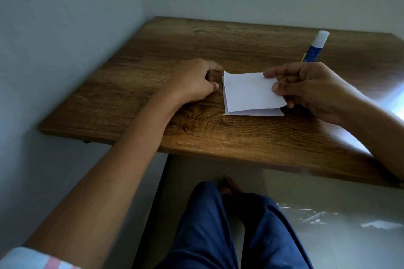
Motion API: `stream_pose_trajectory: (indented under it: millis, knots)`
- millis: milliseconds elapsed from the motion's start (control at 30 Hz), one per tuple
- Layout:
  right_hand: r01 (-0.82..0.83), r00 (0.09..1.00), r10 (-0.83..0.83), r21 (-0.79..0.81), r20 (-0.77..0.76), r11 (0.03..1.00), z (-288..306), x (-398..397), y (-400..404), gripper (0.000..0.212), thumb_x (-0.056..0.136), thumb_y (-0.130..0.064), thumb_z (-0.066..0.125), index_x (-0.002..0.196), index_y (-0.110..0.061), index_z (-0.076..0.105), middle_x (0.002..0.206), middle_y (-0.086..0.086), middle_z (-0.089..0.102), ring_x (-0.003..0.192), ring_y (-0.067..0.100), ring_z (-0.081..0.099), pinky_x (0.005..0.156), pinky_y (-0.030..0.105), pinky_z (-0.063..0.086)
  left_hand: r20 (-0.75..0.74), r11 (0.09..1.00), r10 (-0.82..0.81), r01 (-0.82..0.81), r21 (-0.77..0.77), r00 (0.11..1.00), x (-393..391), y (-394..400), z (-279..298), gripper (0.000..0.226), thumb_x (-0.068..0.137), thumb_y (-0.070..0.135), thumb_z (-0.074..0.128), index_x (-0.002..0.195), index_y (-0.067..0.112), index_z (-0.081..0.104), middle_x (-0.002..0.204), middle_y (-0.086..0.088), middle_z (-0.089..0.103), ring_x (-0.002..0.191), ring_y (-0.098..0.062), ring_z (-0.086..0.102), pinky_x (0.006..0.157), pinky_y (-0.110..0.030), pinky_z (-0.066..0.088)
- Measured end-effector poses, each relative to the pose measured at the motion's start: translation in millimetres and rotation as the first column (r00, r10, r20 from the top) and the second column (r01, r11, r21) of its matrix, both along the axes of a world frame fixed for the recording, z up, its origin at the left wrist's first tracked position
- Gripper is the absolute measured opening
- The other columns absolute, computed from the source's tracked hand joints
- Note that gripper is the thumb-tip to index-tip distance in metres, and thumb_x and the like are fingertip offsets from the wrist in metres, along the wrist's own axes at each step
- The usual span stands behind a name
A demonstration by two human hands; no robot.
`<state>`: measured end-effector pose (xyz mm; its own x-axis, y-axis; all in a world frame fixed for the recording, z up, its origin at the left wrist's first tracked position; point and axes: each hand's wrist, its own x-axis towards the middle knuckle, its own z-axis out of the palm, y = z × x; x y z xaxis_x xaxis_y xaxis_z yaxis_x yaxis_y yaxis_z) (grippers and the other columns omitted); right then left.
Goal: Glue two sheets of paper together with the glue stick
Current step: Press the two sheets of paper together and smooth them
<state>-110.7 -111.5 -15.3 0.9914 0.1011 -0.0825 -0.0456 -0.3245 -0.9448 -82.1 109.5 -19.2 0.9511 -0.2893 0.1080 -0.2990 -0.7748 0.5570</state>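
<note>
Paper sheets [251, 94] lie stacked mid-table [153, 50]; the right hand [310, 89] pinches the top sheet's right edge, the left hand [194, 81] rests curled and empty beside them, glue stick [316, 47] behind.

Dim overall; daylight enters from right, glare on table [341, 137] edge and floor [328, 220] (wide-angle bending, soft blur throughout).
</note>
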Motion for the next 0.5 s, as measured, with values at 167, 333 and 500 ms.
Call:
stream_pose_trajectory:
  millis: [167,333,500]
  knots:
    - [0.000,1.000,0.000,0.007,-0.001,1.000,0.3,0.8,-0.6,0.023,0.082,-0.002,0.061,0.094,-0.020,0.068,0.085,0.004,0.066,0.045,0.006,0.053,0.044,0.014,0.047,0.025,0.999,-0.017,0.018,-0.037,1.000,-2.6,-1.1,-0.1,0.041,0.089,0.022,0.052,0.129,0.030,0.046,0.136,-0.001,0.050,0.113,-0.010,0.046,0.085,-0.022,0.028]
    - [-0.005,1.000,0.006,0.016,-0.007,1.000,0.5,0.3,0.0,0.023,0.081,-0.001,0.060,0.095,-0.017,0.067,0.083,0.004,0.065,0.044,0.005,0.053,0.044,0.014,0.046,0.035,0.999,-0.048,0.048,-0.001,0.998,-0.4,-0.9,-1.6,0.041,0.087,0.028,0.054,0.128,0.030,0.048,0.123,-0.004,0.057,0.090,-0.005,0.041,0.079,-0.023,0.032]
    - [0.007,1.000,-0.006,0.035,-0.019,0.999,1.7,-0.8,1.1,0.021,0.082,-0.001,0.060,0.094,-0.017,0.068,0.090,0.003,0.065,0.046,0.006,0.053,0.045,0.013,0.047,0.015,0.998,-0.055,0.055,0.025,0.998,0.6,-0.4,-2.0,0.044,0.086,0.026,0.056,0.129,0.031,0.045,0.127,-0.006,0.053,0.100,-0.012,0.046,0.080,-0.025,0.031]
